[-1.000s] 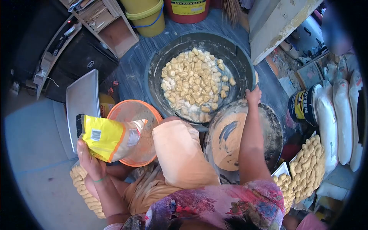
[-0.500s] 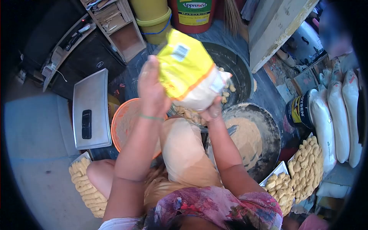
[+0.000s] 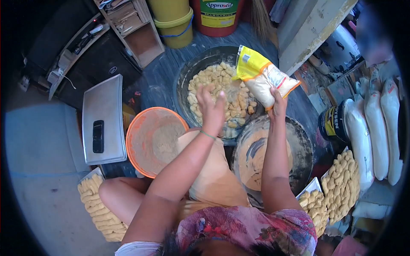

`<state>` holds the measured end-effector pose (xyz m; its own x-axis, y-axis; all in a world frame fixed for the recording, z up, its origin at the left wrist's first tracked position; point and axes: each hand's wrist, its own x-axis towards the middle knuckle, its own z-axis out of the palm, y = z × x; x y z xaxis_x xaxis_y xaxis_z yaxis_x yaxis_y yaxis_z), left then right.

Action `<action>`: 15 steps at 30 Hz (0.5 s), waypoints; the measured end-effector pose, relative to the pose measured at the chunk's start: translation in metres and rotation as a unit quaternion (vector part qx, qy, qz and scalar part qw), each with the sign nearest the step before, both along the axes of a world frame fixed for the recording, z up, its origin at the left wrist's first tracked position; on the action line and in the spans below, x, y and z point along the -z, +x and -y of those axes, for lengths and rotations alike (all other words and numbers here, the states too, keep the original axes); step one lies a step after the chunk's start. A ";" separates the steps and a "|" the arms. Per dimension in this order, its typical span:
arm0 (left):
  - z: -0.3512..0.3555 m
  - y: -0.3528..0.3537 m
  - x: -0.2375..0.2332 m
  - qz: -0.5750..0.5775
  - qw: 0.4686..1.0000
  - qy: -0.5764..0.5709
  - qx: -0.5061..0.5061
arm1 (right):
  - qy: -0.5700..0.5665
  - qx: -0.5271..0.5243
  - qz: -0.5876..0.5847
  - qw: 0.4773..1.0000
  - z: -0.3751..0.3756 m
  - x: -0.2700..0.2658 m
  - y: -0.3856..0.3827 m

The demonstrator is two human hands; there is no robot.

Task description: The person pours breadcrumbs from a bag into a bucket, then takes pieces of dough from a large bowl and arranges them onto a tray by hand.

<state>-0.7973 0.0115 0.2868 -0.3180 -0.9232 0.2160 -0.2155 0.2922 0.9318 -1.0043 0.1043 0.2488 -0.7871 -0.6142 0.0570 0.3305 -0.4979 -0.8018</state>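
My right hand grips the lower end of a yellow and clear plastic bag of pale powder. The bag is tilted, its yellow end pointing left over a dark round basin. Under that end a pale haze, perhaps falling powder, blurs the view. The basin holds many small tan dough pieces. Above them my left hand is open with its fingers apart, holding nothing. Nearest below my right forearm is a dark pan dusted with tan powder.
An orange tub with powder stands left of my knee. Beyond it leans a silver lid with a black phone. Trays of shaped dough lie at right, more dough rolls at left. Buckets stand at the back.
The bag has moved right and tipped over the basin's right side. My left hand has let go of it and come down over the dough pieces; my right hand keeps its hold.
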 end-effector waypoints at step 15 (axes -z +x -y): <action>0.046 0.014 0.000 0.049 0.994 -0.005 -0.096 | -0.147 0.081 0.064 0.984 0.132 0.029 -0.029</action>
<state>-0.7830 -0.0348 0.2870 -0.1568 -0.9667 0.2025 -0.3575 0.2467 0.9007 -1.0329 -0.0276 0.2200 -0.8855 -0.4522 0.1070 0.3170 -0.7561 -0.5726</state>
